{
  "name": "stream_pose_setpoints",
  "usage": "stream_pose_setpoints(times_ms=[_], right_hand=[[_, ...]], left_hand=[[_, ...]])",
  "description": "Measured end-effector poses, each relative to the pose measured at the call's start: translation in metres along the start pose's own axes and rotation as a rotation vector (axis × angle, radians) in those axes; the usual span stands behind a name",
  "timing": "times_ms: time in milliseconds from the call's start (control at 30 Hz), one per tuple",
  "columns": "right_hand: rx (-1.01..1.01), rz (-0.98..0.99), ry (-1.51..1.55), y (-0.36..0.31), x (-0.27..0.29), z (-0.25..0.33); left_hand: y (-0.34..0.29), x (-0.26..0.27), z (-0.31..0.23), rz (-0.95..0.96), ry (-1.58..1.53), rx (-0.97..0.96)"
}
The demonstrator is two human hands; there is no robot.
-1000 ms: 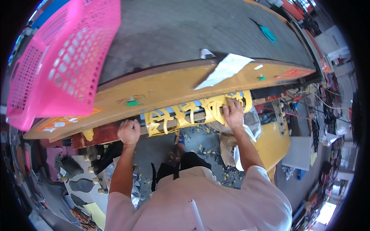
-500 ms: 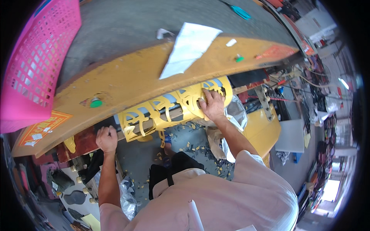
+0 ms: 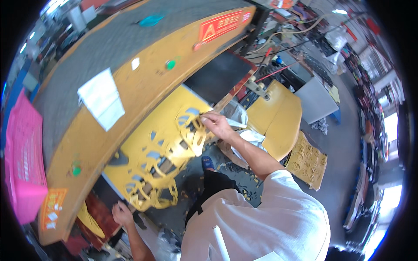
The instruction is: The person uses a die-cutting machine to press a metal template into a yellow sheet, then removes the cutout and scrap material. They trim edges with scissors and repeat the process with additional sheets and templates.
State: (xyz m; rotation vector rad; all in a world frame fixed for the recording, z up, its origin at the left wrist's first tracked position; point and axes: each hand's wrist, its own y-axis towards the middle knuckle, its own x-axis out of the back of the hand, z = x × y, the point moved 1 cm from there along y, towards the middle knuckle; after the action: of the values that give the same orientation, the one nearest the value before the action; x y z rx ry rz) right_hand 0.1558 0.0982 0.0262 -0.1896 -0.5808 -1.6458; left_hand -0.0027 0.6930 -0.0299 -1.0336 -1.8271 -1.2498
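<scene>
A yellow sheet [image 3: 148, 135], punched with many curved holes, lies under the long yellow beam of a press [image 3: 143, 80]. Its perforated near edge hangs in loose strips over the front. At the sheet's right end my right hand [image 3: 217, 125] has its fingers closed on the rim of the cut-out part. My left hand [image 3: 122, 213] is just off the sheet's near left corner, fingers curled in; whatever they hold, if anything, is hidden.
A pink basket [image 3: 26, 152] and a white paper [image 3: 102, 99] rest on the press. To the right are a yellow panel [image 3: 276, 117], a perforated yellow sheet [image 3: 307, 161] on the floor and a grey box [image 3: 315, 99]. Scraps litter the floor by my feet.
My view has turned to the right. More of the sheet now shows flat under the beam, where before its front was bunched and hanging. My right hand has gone from resting on it to gripping its edge.
</scene>
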Motion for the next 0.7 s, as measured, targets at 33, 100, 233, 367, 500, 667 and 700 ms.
stream_pose_setpoints(times_ms=[33, 100, 233, 367, 500, 667, 700], right_hand=[[0.027, -0.051, -0.041, 0.007, 0.026, -0.011], [-0.170, -0.156, 0.031, 0.018, 0.095, -0.042], [-0.480, -0.410, 0.015, 0.055, 0.234, -0.117], [-0.522, -0.586, 0.424, 0.139, 0.334, -0.195], [-0.549, -0.699, 0.543, 0.247, 0.421, -0.266], [-0.548, -0.760, 0.643, 0.360, 0.504, -0.326], [-0.541, -0.762, 0.656, 0.379, 0.516, -0.333]], left_hand=[[-0.003, -0.001, 0.002, -0.026, -0.008, -0.009], [-0.020, -0.001, 0.005, -0.006, 0.034, 0.024], [-0.046, 0.011, 0.002, 0.011, 0.135, -0.021], [-0.061, 0.037, -0.062, 0.079, 0.883, 0.117], [-0.029, 0.009, -0.187, 0.091, 0.619, 0.130], [0.033, -0.061, -0.320, 0.238, 0.396, 0.119], [0.043, -0.074, -0.338, 0.260, 0.368, 0.122]])
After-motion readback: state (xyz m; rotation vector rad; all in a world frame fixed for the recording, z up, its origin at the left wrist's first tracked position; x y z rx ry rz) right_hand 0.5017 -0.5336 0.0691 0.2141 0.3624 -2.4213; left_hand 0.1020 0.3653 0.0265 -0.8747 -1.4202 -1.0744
